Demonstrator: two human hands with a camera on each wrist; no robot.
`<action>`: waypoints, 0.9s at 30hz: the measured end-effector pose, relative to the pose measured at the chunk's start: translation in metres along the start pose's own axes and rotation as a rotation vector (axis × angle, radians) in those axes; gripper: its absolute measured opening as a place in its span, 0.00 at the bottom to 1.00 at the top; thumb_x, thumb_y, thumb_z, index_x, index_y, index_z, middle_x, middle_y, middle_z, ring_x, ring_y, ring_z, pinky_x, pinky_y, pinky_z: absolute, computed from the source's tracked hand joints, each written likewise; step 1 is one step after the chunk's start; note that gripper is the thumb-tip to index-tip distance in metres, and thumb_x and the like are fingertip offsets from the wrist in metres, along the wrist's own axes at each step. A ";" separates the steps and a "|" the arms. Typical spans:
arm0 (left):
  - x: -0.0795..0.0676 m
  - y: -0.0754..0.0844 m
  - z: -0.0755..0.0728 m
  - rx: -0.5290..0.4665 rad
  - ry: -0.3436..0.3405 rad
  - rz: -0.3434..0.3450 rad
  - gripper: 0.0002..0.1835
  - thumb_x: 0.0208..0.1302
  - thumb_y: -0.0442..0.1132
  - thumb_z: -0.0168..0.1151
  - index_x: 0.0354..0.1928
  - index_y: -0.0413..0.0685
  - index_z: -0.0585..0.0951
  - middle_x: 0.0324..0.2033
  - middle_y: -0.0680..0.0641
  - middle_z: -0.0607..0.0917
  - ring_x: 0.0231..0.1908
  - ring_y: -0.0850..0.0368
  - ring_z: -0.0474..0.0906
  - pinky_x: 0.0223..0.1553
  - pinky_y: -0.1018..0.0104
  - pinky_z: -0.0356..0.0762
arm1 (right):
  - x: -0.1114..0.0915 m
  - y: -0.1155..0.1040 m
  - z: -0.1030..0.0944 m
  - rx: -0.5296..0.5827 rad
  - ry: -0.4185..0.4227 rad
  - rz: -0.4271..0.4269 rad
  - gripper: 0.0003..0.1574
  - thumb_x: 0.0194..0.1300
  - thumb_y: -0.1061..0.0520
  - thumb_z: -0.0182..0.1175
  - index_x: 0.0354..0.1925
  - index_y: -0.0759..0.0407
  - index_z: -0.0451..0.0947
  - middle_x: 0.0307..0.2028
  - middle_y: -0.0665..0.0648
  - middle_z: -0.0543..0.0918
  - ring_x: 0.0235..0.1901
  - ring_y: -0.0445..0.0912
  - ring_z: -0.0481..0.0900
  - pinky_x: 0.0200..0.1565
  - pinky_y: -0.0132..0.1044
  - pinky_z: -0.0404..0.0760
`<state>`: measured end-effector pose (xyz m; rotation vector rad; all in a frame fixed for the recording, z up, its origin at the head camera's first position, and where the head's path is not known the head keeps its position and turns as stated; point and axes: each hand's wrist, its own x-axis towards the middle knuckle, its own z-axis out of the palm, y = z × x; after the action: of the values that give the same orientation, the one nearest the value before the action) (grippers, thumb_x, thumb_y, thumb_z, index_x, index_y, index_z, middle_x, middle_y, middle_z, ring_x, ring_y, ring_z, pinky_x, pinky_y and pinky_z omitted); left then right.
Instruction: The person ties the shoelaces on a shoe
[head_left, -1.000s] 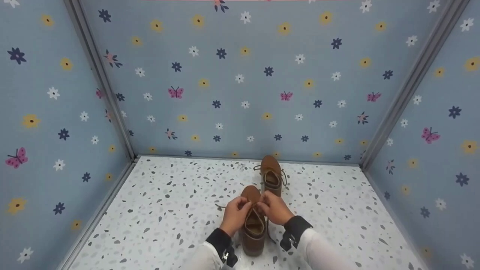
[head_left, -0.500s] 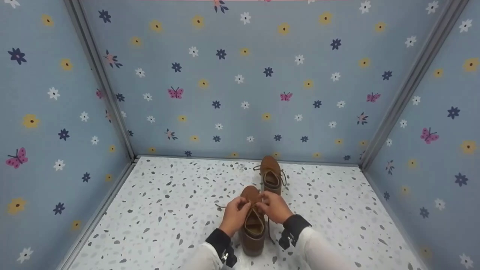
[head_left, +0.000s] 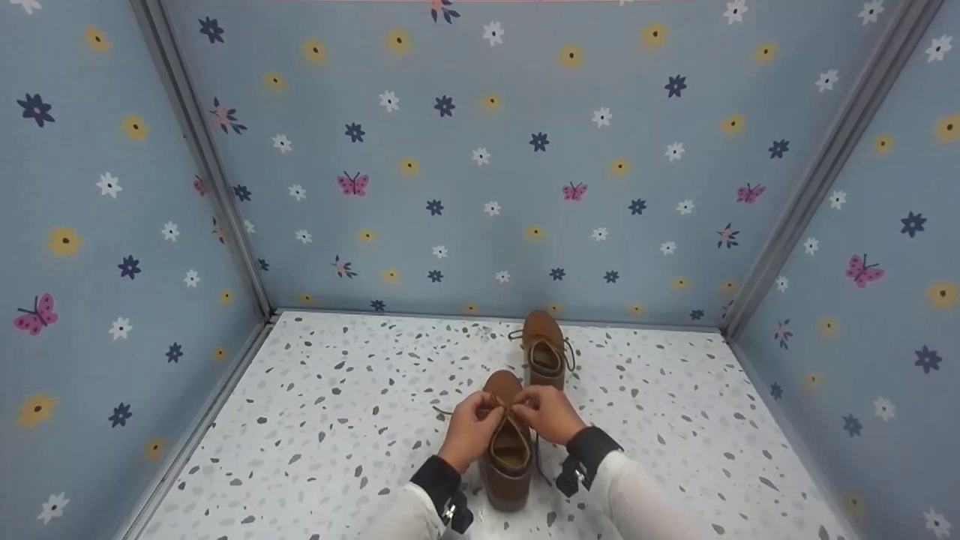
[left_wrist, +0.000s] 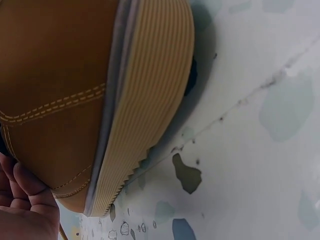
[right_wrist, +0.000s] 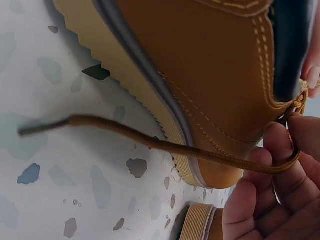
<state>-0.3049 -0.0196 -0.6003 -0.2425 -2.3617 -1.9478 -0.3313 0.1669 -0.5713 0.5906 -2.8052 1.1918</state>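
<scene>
A brown ankle shoe with a ribbed pale sole stands on the floor, toe pointing away, its opening toward me. Over its front, my left hand pinches the lace at the knot from the left side. My right hand faces it, thumb and forefinger pinching the brown lace close to the knot. A loose end of that lace runs over the right fingers and hangs beside the shoe, as the right wrist view shows. Left fingers lie bent against the shoe's side; their tips are out of the left wrist view.
A second brown shoe, its lace spread to both sides, stands just ahead and to the right, near the back wall. Blue flowered panels enclose the speckled white floor at the left, back and right.
My right fingertips have come down slightly, closer to the left ones at the knot. The left hand and both shoes stay nearly where they were.
</scene>
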 end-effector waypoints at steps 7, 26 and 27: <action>-0.001 0.000 -0.001 -0.011 -0.009 0.030 0.06 0.67 0.36 0.69 0.43 0.43 0.83 0.44 0.43 0.88 0.45 0.56 0.85 0.47 0.67 0.82 | 0.000 -0.001 0.002 0.014 0.031 0.024 0.03 0.68 0.61 0.67 0.35 0.57 0.84 0.27 0.52 0.84 0.25 0.37 0.75 0.29 0.31 0.76; -0.001 -0.001 0.003 0.081 0.054 0.016 0.06 0.63 0.37 0.72 0.37 0.48 0.82 0.39 0.49 0.87 0.40 0.61 0.80 0.45 0.68 0.79 | -0.001 0.008 -0.003 0.194 -0.092 0.058 0.07 0.71 0.57 0.66 0.42 0.61 0.81 0.29 0.53 0.84 0.26 0.36 0.77 0.31 0.30 0.77; -0.001 -0.001 0.003 0.082 0.055 0.015 0.06 0.63 0.37 0.72 0.37 0.47 0.82 0.39 0.49 0.87 0.40 0.61 0.80 0.45 0.68 0.78 | -0.002 0.008 -0.005 0.213 -0.112 0.077 0.08 0.72 0.57 0.65 0.44 0.61 0.81 0.30 0.54 0.85 0.27 0.36 0.78 0.32 0.30 0.78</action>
<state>-0.3043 -0.0168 -0.6019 -0.1982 -2.3916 -1.8221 -0.3333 0.1761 -0.5737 0.5829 -2.8363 1.5326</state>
